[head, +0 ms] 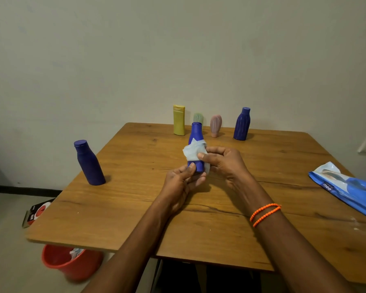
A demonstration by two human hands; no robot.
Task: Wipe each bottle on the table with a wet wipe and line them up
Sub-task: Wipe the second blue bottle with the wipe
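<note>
Steadying the blue bottle (195,134) at frame centre above the table (135,208), the left hand (183,182) clasps its base so the right hand (222,161), pinching the wet wipe (193,150), can rub its body.

Blue bottle (195,132) upright mid-table, white wet wipe (193,149) wrapped round middle; yellow (179,120), green (198,118), pink (215,125), ribbed blue (242,124) bottles upright at far edge; dark blue bottle (89,163) upright, left.

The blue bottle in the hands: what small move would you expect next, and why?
Probably slide the wet wipe up toward the cap. The right hand presses it around the middle of the blue bottle, whose neck is bare, while the left hand grips the base.
</note>
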